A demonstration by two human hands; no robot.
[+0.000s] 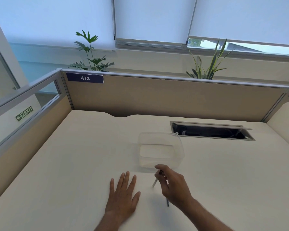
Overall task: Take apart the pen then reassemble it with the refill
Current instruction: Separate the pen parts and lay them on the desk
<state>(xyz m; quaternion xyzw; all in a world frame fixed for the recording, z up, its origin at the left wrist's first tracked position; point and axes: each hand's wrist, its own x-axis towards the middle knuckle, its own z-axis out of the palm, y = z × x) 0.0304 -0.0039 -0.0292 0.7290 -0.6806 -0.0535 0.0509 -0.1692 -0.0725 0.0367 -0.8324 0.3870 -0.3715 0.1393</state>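
Note:
My right hand (pixel 174 187) holds a slim pen (pixel 155 180) by its dark upper end, fingers pinched around it; the pale tip points down toward the desk. A thin dark stick, perhaps the refill (pixel 167 202), lies on the desk under my right wrist, partly hidden. My left hand (pixel 123 194) rests flat on the desk, palm down, fingers spread, holding nothing, a little left of the pen.
A clear plastic container (pixel 160 150) stands just beyond my right hand. An open cable hatch (pixel 212 130) is set in the desk at the back right. Beige partition walls (pixel 157 97) close the desk at the back and left.

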